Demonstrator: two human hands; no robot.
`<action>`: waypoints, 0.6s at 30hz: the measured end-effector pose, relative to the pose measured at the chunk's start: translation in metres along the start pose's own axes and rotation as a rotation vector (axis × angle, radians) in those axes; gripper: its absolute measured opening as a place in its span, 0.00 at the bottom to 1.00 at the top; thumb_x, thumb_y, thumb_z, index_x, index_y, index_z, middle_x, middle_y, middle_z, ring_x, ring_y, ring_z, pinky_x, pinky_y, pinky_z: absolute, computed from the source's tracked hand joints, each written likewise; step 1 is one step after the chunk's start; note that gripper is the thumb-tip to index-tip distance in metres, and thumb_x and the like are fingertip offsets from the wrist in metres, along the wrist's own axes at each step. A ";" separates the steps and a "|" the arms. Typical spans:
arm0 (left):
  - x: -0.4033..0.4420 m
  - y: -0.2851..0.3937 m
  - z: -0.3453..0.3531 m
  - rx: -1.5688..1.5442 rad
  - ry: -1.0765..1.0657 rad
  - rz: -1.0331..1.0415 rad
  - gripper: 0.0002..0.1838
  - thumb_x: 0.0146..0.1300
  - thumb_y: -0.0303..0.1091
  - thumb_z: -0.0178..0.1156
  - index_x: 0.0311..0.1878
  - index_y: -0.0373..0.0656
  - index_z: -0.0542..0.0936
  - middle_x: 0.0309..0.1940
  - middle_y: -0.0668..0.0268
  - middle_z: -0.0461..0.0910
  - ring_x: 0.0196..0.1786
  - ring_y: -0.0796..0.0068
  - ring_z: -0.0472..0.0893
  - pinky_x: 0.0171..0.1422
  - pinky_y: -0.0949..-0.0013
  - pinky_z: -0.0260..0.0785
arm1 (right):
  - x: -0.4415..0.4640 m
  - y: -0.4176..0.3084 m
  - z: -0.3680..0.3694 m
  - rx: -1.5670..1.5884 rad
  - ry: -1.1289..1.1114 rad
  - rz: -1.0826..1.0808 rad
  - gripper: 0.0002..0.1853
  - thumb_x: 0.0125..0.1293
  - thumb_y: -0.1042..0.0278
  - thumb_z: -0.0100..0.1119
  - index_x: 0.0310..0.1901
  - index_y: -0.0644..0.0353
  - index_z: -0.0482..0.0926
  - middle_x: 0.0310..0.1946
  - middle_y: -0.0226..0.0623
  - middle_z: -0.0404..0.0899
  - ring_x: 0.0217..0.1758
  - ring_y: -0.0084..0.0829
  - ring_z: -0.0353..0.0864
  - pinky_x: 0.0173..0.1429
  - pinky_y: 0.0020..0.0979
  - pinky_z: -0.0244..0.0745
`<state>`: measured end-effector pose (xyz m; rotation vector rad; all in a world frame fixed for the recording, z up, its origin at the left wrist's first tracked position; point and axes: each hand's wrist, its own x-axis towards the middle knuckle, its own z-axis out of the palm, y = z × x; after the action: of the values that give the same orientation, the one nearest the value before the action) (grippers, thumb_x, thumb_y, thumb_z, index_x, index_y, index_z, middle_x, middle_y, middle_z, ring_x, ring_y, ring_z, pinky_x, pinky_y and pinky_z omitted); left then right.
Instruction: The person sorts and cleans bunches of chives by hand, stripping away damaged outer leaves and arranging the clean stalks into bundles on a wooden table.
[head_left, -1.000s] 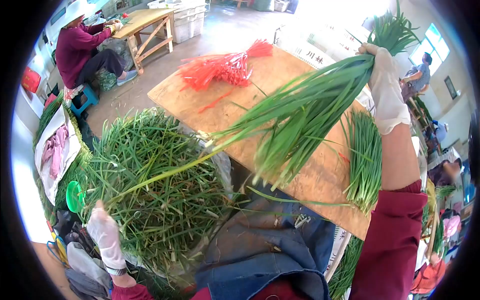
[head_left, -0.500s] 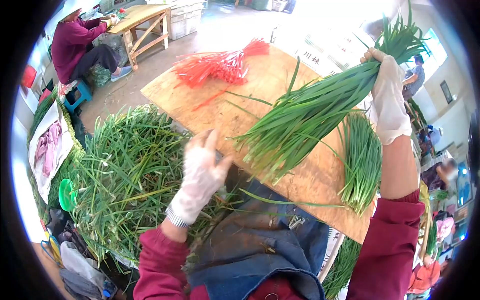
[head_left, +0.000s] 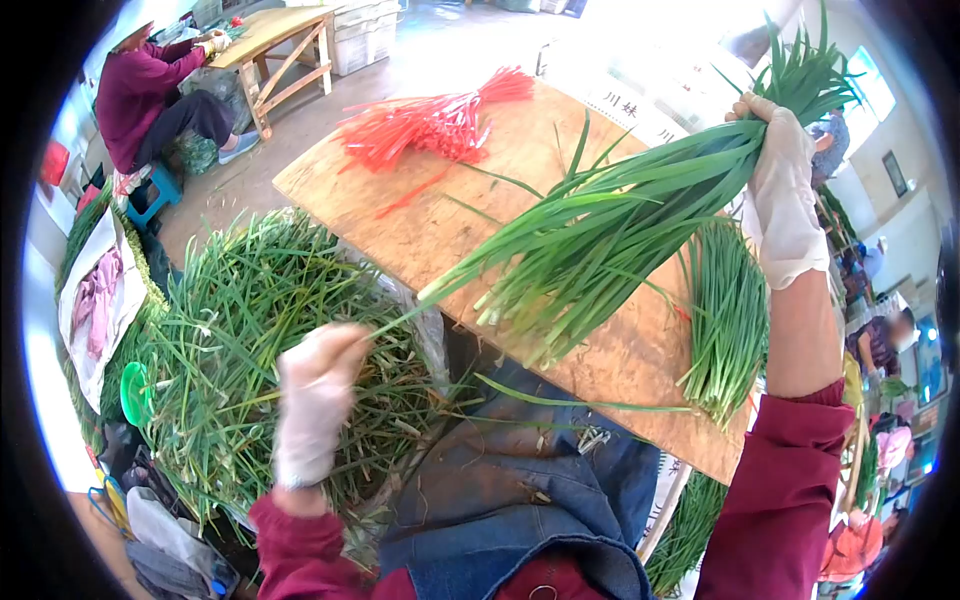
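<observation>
My right hand (head_left: 782,180), in a pale glove, is wrapped round the leafy end of a bunch of long green leaves (head_left: 620,225). Its pale stem ends point down and left above the wooden board (head_left: 590,385). Gloved too, my left hand (head_left: 318,390) is closed and somewhat blurred over the heap of loose leaves (head_left: 250,330). A thin stalk (head_left: 400,318) runs from its fingertips towards the bunch. Beside my right forearm, a second bunch (head_left: 722,320) lies on the board's right side.
Red strips (head_left: 430,125) lie at the board's far side. A green round object (head_left: 137,393) stands left of the heap. A seated person (head_left: 150,95) is at another table (head_left: 268,38) at the upper left. White printed boxes (head_left: 635,105) are behind the board.
My left hand went from the heap's lower left up to the board's edge, then back left, now closed with a stalk. My right hand keeps its hold, shifted slightly right.
</observation>
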<state>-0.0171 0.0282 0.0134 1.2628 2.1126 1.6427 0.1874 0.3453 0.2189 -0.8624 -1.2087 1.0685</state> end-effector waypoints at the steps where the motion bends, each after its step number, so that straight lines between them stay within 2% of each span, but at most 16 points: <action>1: -0.011 -0.002 -0.029 0.046 -0.037 -0.096 0.04 0.56 0.24 0.60 0.34 0.34 0.80 0.27 0.57 0.80 0.27 0.69 0.78 0.30 0.72 0.68 | 0.003 0.001 -0.002 0.004 0.008 -0.009 0.06 0.56 0.73 0.57 0.28 0.68 0.74 0.22 0.38 0.74 0.21 0.27 0.74 0.26 0.25 0.70; 3: -0.035 -0.021 -0.083 0.290 -0.006 -0.356 0.04 0.55 0.26 0.60 0.30 0.36 0.81 0.25 0.57 0.79 0.31 0.67 0.79 0.35 0.67 0.69 | 0.005 0.004 -0.004 0.011 0.021 -0.022 0.06 0.56 0.74 0.57 0.29 0.69 0.74 0.22 0.39 0.75 0.22 0.28 0.75 0.26 0.26 0.71; 5: -0.065 -0.057 -0.126 1.283 -0.106 -0.250 0.04 0.54 0.28 0.60 0.31 0.39 0.81 0.27 0.59 0.79 0.35 0.65 0.78 0.43 0.62 0.69 | 0.005 0.005 -0.003 0.006 0.047 -0.017 0.06 0.55 0.74 0.58 0.29 0.70 0.74 0.23 0.40 0.76 0.23 0.29 0.76 0.26 0.27 0.72; 8: -0.058 -0.037 -0.088 1.292 0.068 0.063 0.06 0.53 0.29 0.60 0.35 0.41 0.80 0.31 0.58 0.78 0.39 0.61 0.77 0.48 0.59 0.66 | 0.005 0.005 -0.002 -0.010 0.072 0.001 0.06 0.55 0.74 0.57 0.28 0.69 0.75 0.22 0.39 0.76 0.22 0.28 0.75 0.25 0.27 0.71; 9: -0.051 -0.031 -0.061 0.998 0.067 0.164 0.10 0.53 0.28 0.60 0.39 0.42 0.79 0.35 0.57 0.78 0.39 0.58 0.77 0.45 0.59 0.67 | 0.004 0.004 -0.001 -0.019 0.076 0.000 0.05 0.56 0.75 0.56 0.28 0.68 0.75 0.22 0.38 0.75 0.22 0.28 0.75 0.25 0.27 0.71; 11: -0.033 -0.001 0.003 0.505 0.003 0.297 0.10 0.52 0.27 0.61 0.39 0.41 0.78 0.33 0.55 0.78 0.39 0.56 0.77 0.44 0.60 0.70 | -0.001 0.001 -0.001 -0.045 0.053 -0.004 0.05 0.56 0.75 0.55 0.27 0.67 0.74 0.21 0.37 0.75 0.21 0.28 0.74 0.25 0.26 0.70; 12: -0.022 0.010 0.033 0.348 -0.091 0.308 0.11 0.52 0.29 0.62 0.40 0.40 0.78 0.33 0.54 0.78 0.37 0.56 0.78 0.42 0.60 0.71 | -0.005 0.001 -0.003 -0.068 0.027 -0.006 0.05 0.56 0.75 0.55 0.26 0.67 0.74 0.21 0.37 0.74 0.21 0.28 0.73 0.26 0.26 0.70; 13: -0.013 0.021 0.063 0.301 -0.090 0.339 0.12 0.52 0.32 0.63 0.40 0.40 0.78 0.33 0.54 0.78 0.36 0.54 0.78 0.39 0.59 0.71 | -0.007 0.000 -0.004 -0.092 0.002 -0.006 0.05 0.56 0.75 0.54 0.26 0.67 0.74 0.20 0.36 0.74 0.20 0.28 0.73 0.26 0.26 0.70; 15: 0.006 0.036 0.107 0.249 -0.208 0.264 0.15 0.52 0.32 0.65 0.43 0.40 0.79 0.36 0.51 0.78 0.41 0.54 0.79 0.46 0.60 0.71 | -0.010 -0.001 -0.002 -0.072 0.028 -0.004 0.05 0.57 0.75 0.54 0.25 0.66 0.74 0.20 0.36 0.73 0.20 0.28 0.73 0.26 0.25 0.70; 17: 0.021 0.038 0.145 0.328 -0.097 0.211 0.17 0.51 0.32 0.66 0.44 0.36 0.79 0.38 0.50 0.78 0.40 0.55 0.79 0.46 0.61 0.70 | -0.009 0.000 -0.003 -0.031 0.049 -0.002 0.05 0.57 0.75 0.54 0.25 0.66 0.74 0.20 0.36 0.73 0.20 0.28 0.73 0.27 0.26 0.70; 18: 0.025 0.028 0.157 0.192 -0.094 0.145 0.17 0.51 0.32 0.65 0.44 0.35 0.79 0.37 0.51 0.79 0.40 0.57 0.79 0.46 0.63 0.70 | -0.007 0.003 -0.003 -0.003 0.056 0.000 0.05 0.57 0.74 0.54 0.25 0.66 0.74 0.20 0.36 0.74 0.20 0.28 0.73 0.27 0.26 0.70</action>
<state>0.0758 0.1578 -0.0126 1.5526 2.2114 1.4272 0.1895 0.3398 0.2137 -0.8887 -1.1636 1.0360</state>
